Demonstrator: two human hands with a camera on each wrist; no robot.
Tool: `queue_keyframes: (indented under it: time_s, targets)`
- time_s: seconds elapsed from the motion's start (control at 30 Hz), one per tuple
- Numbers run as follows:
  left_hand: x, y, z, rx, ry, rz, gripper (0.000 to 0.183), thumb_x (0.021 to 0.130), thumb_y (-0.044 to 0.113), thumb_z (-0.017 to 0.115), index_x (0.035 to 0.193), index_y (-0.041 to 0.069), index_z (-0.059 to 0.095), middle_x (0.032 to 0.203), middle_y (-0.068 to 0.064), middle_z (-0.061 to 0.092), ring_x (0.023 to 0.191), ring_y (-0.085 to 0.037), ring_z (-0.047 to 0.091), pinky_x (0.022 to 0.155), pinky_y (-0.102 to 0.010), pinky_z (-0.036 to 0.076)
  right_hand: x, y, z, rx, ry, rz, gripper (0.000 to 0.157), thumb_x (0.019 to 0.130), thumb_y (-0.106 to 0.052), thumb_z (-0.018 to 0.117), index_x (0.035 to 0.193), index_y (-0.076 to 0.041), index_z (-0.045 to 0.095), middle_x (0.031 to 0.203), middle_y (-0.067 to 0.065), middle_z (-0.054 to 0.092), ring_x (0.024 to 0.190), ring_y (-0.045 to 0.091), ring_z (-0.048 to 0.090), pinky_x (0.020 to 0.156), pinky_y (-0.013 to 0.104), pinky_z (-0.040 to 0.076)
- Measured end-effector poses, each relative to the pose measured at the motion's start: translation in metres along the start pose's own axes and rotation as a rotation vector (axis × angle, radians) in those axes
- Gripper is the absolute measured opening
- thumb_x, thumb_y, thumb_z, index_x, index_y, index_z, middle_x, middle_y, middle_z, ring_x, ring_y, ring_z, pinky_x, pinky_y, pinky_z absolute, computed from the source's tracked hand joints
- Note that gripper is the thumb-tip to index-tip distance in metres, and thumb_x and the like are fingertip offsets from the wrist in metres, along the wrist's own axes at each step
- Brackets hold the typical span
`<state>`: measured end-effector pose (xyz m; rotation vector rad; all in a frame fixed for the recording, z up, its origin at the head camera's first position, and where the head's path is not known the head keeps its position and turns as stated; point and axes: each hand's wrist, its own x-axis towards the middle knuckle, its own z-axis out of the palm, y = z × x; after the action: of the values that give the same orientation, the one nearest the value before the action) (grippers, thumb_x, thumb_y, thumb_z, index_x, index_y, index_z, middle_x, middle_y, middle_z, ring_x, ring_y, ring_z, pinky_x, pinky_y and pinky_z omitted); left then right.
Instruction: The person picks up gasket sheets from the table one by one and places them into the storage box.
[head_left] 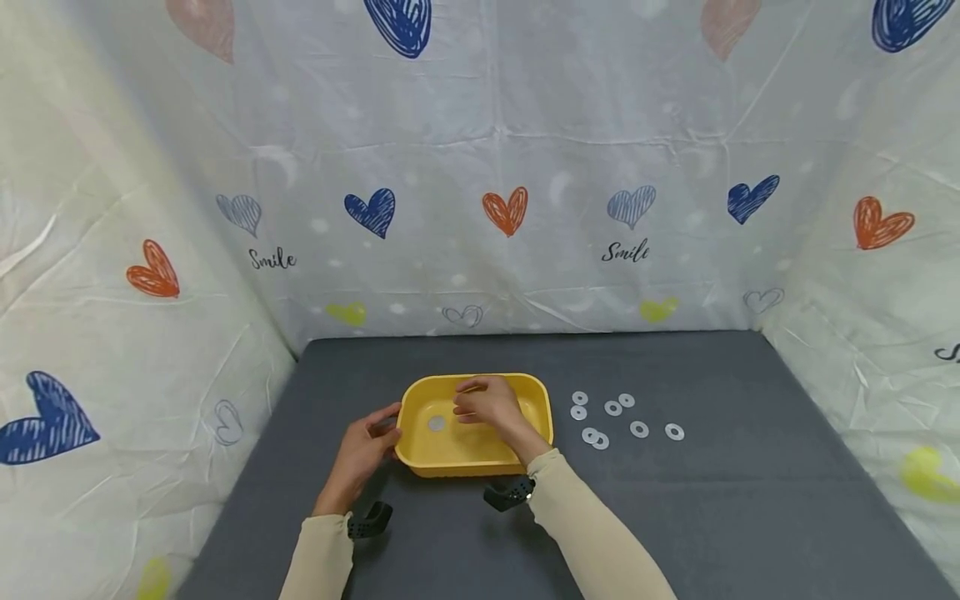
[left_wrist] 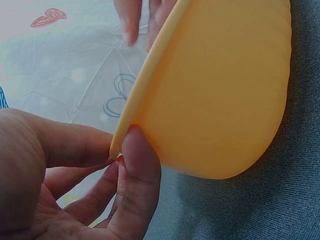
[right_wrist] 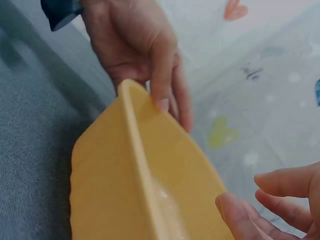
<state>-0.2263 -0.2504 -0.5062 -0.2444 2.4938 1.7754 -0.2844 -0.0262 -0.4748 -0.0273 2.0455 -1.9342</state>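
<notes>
A yellow plastic tray [head_left: 457,450] stands on the dark table, and a small pale disc [head_left: 437,423] lies on its floor. My left hand [head_left: 363,450] pinches the tray's left rim; in the left wrist view the thumb and forefinger of this hand [left_wrist: 100,185] meet at the rim. Over the tray's inside is my right hand [head_left: 491,404], with its fingers loosely bent. The right wrist view shows this hand [right_wrist: 285,210] with thumb and fingers apart and nothing between them.
Several flat grey washers [head_left: 639,429] lie scattered on the table [head_left: 720,517] just right of the tray, two of them overlapping. A white curtain [head_left: 555,167] printed with hearts hangs behind the table and along both sides. Each wrist wears a dark strap [head_left: 510,493].
</notes>
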Motion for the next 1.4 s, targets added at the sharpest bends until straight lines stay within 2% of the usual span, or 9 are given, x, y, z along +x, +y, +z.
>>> queue_keyframes:
  time_s: [0.17, 0.3, 0.57, 0.73, 0.93, 1.2, 1.4]
  targets:
    - [0.000, 0.000, 0.000, 0.000, 0.010, 0.003, 0.050, 0.097, 0.007, 0.058, 0.146, 0.012, 0.049, 0.136, -0.020, 0.059, 0.095, -0.027, 0.068, 0.071, -0.037, 0.058, -0.016, -0.011, -0.014, -0.005, -0.011, -0.089, 0.024, 0.089, -0.008, 0.070, 0.112, 0.001, 0.069, 0.101, 0.014, 0.070, 0.090, 0.026, 0.073, 0.079, 0.040, 0.060]
    - [0.001, 0.000, 0.001, 0.010, 0.010, 0.000, 0.050, 0.097, 0.008, 0.058, 0.146, 0.014, 0.048, 0.138, -0.018, 0.058, 0.096, -0.025, 0.067, 0.072, -0.036, 0.058, -0.025, -0.016, -0.027, -0.038, 0.019, -0.156, 0.020, 0.089, -0.007, 0.070, 0.108, -0.002, 0.071, 0.102, 0.015, 0.070, 0.090, 0.026, 0.073, 0.075, 0.037, 0.061]
    - [0.003, -0.001, 0.002, 0.008, 0.018, -0.005, 0.050, 0.097, 0.008, 0.058, 0.146, 0.013, 0.049, 0.139, -0.018, 0.057, 0.097, -0.024, 0.066, 0.072, -0.035, 0.057, -0.037, -0.021, -0.050, -0.030, 0.052, -0.203, 0.019, 0.089, -0.006, 0.071, 0.108, -0.001, 0.070, 0.105, 0.017, 0.068, 0.093, 0.031, 0.071, 0.075, 0.037, 0.061]
    - [0.005, 0.001, 0.002, 0.003, 0.019, -0.018, 0.050, 0.098, 0.009, 0.058, 0.147, 0.014, 0.048, 0.140, -0.017, 0.056, 0.096, -0.023, 0.067, 0.073, -0.035, 0.058, -0.048, -0.030, -0.060, -0.068, 0.081, -0.242, 0.019, 0.087, -0.007, 0.073, 0.106, -0.003, 0.072, 0.103, 0.017, 0.069, 0.094, 0.032, 0.072, 0.072, 0.035, 0.061]
    - [0.003, -0.001, 0.001, 0.002, 0.018, -0.024, 0.051, 0.097, 0.009, 0.059, 0.147, 0.012, 0.048, 0.141, -0.019, 0.055, 0.094, -0.021, 0.067, 0.071, -0.032, 0.057, -0.056, -0.028, -0.082, -0.094, 0.135, -0.240, 0.019, 0.087, -0.009, 0.074, 0.106, -0.006, 0.072, 0.106, 0.013, 0.069, 0.094, 0.030, 0.071, 0.073, 0.035, 0.061]
    - [-0.006, -0.008, 0.001, -0.020, 0.004, -0.026, 0.050, 0.097, 0.008, 0.059, 0.146, 0.013, 0.048, 0.138, -0.020, 0.058, 0.093, -0.022, 0.068, 0.073, -0.035, 0.058, -0.064, -0.008, -0.118, -0.168, 0.225, -0.214, 0.024, 0.088, -0.014, 0.073, 0.111, -0.008, 0.071, 0.111, 0.014, 0.070, 0.099, 0.031, 0.071, 0.078, 0.036, 0.060]
    - [0.000, -0.004, 0.001, -0.032, 0.002, -0.004, 0.050, 0.097, 0.009, 0.059, 0.146, 0.014, 0.049, 0.137, -0.018, 0.058, 0.095, -0.023, 0.068, 0.075, -0.035, 0.058, -0.069, -0.004, -0.148, -0.254, 0.277, -0.213, 0.028, 0.090, -0.021, 0.072, 0.116, -0.011, 0.070, 0.117, 0.013, 0.069, 0.096, 0.030, 0.072, 0.081, 0.037, 0.059]
